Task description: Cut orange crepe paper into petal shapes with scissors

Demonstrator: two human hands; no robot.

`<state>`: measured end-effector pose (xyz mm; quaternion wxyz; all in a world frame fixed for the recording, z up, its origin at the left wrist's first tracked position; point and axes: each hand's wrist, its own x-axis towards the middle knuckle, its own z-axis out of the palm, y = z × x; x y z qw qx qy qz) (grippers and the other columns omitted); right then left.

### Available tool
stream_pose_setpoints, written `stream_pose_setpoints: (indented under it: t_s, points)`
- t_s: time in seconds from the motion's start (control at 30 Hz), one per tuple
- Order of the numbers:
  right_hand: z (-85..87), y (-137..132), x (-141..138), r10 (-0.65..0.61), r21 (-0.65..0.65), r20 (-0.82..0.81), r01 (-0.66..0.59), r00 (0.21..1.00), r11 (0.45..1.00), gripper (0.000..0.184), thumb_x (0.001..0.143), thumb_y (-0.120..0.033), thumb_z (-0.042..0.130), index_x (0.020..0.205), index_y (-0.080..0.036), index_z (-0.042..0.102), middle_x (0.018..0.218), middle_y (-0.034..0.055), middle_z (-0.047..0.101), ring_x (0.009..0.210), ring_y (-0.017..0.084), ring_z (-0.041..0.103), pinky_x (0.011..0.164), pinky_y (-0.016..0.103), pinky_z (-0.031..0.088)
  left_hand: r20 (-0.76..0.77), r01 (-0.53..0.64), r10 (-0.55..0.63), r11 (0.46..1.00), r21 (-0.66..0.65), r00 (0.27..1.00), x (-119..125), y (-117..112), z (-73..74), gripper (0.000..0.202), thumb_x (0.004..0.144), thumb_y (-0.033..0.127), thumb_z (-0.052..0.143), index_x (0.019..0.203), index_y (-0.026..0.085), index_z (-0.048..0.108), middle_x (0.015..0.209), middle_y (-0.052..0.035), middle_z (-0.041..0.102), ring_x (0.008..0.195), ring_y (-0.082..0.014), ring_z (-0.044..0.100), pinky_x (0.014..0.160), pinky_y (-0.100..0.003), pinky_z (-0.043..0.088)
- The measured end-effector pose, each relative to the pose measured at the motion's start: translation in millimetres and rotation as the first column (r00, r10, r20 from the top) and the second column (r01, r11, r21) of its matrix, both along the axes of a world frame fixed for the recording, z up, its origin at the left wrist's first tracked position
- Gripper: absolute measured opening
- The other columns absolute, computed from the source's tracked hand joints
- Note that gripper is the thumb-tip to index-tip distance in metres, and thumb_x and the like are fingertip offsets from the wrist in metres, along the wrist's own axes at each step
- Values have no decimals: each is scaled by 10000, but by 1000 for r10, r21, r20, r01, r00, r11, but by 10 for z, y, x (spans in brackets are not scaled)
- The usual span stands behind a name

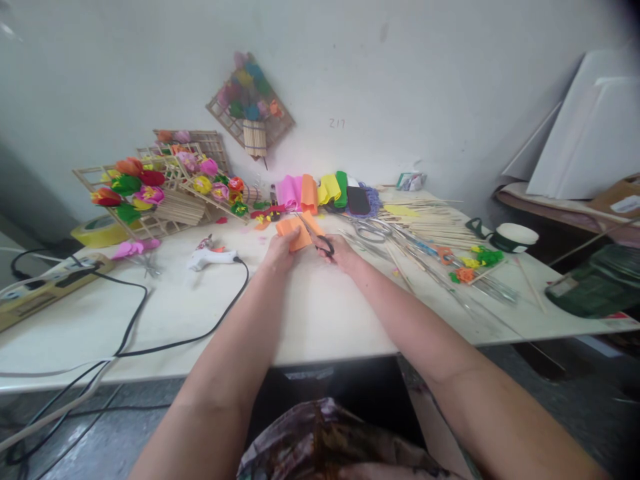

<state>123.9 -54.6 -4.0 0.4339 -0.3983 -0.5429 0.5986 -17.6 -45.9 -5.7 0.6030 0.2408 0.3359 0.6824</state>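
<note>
My left hand (279,252) pinches a folded piece of orange crepe paper (296,232) and holds it just above the white table (320,313). My right hand (339,251) is closed round the black handles of a pair of scissors (315,235). The scissor blades point up and left across the orange paper. Both forearms reach out from the bottom of the view to the middle of the table.
A white glue gun (210,257) with a black cord lies left of my hands. Paper flowers on wooden racks (150,190) stand at the back left. Coloured paper rolls (320,190), wooden sticks (430,223), spare scissors (373,230) and a tape roll (515,237) lie to the right. A power strip (45,283) sits far left.
</note>
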Motion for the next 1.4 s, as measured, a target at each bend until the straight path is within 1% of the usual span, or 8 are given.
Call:
stream_pose_setpoints:
  t_s: [0.23, 0.47, 0.6, 0.7, 0.87, 0.97, 1.13, 1.4]
  points:
    - [-43, 59, -30, -28, 10, 23, 27, 999, 1000, 194, 752, -288, 651, 686, -152, 530, 456, -66, 422, 330, 31, 326, 277, 164, 218, -16, 16, -15, 999, 32, 1000, -5, -21, 10, 111, 701, 45, 652, 795, 98, 626, 733, -57, 688, 651, -143, 662, 743, -281, 554]
    - [-22, 28, -5, 15, -1, 37, -15, 999, 1000, 249, 771, -354, 637, 689, -169, 493, 450, -63, 460, 314, 34, 352, 296, 164, 249, 1, 37, -37, 999, 19, 999, -8, -5, -6, 185, 680, 43, 669, 848, 107, 624, 737, -59, 691, 669, -154, 669, 743, -283, 552]
    - [0, 5, 15, 21, -6, 58, -20, 998, 1000, 301, 761, -416, 641, 684, -171, 482, 464, -55, 475, 317, 36, 363, 298, 164, 247, -29, 53, -53, 998, 25, 998, -1, -11, -9, 133, 696, 44, 650, 814, 102, 631, 735, -68, 691, 649, -160, 665, 749, -304, 553]
    - [-2, 8, 15, 15, -7, 42, -14, 999, 1000, 290, 754, -400, 652, 685, -167, 494, 463, -57, 457, 324, 31, 350, 296, 159, 240, -56, 72, -69, 996, 55, 996, 0, -24, -12, 100, 711, 48, 635, 793, 106, 634, 742, -70, 695, 654, -161, 664, 747, -302, 552]
    - [-50, 63, -12, -11, 21, 1, 11, 1000, 1000, 198, 739, -321, 662, 793, -151, 577, 510, -55, 463, 353, 31, 341, 283, 152, 233, -65, 67, -63, 996, 57, 996, -13, -3, -30, 99, 711, 55, 638, 789, 116, 637, 771, -76, 699, 697, -164, 666, 732, -277, 547]
    - [-75, 92, -24, -26, 64, -2, 26, 1000, 998, 249, 723, -325, 672, 885, -145, 614, 583, -35, 520, 372, 30, 354, 277, 154, 242, -52, 48, -46, 998, 39, 998, -19, 30, -41, 104, 716, 41, 620, 801, 99, 637, 775, -87, 693, 702, -163, 665, 733, -275, 543]
    - [-60, 78, -23, -39, 67, 22, 37, 999, 997, 294, 709, -358, 690, 886, -132, 630, 511, -49, 473, 370, 37, 350, 280, 154, 246, -57, 41, -39, 998, 37, 998, -23, 49, -44, 111, 713, 43, 615, 812, 91, 631, 764, -88, 690, 700, -166, 663, 690, -262, 549]
    - [-43, 57, -33, -80, 55, 58, 77, 995, 996, 231, 719, -319, 672, 807, -117, 605, 423, -77, 412, 325, 37, 316, 282, 162, 224, -64, 67, -69, 997, -37, 996, -38, 14, 20, 157, 703, 47, 584, 845, 110, 610, 746, -67, 684, 668, -166, 654, 604, -261, 551]
